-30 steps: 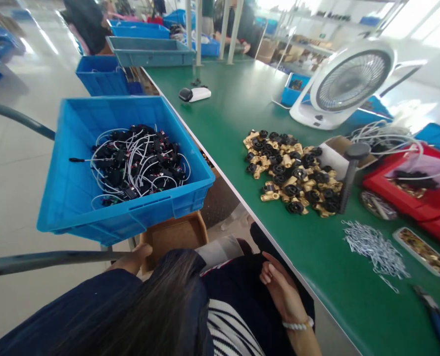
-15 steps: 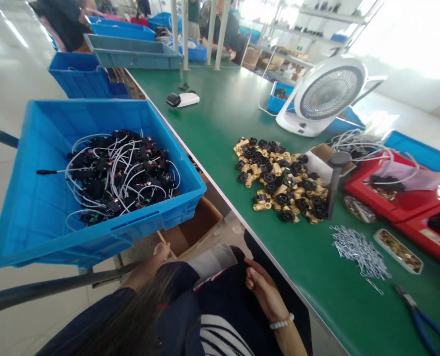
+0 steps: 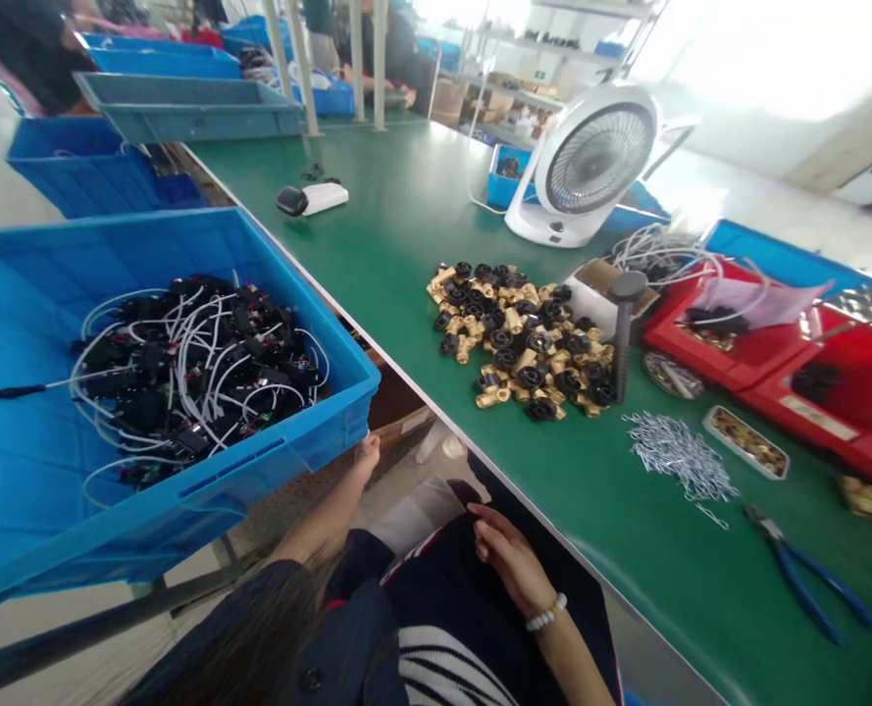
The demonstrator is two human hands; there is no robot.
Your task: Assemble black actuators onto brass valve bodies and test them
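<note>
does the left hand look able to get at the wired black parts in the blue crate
Probably yes. The left hand is at the near corner of the blue crate; it has no lid and the wired black parts lie uncovered inside, so only the rim stands between.

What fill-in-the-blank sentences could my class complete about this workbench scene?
1. The left hand reaches the near corner of the ___ crate of wired black parts.
2. The right hand, resting on the lap, wears a beaded ___ at the wrist.
3. The pile of brass fittings lies on the ___ table.
4. Behind that pile stands a white ___.
Missing words: blue; bracelet; green; fan.
</note>
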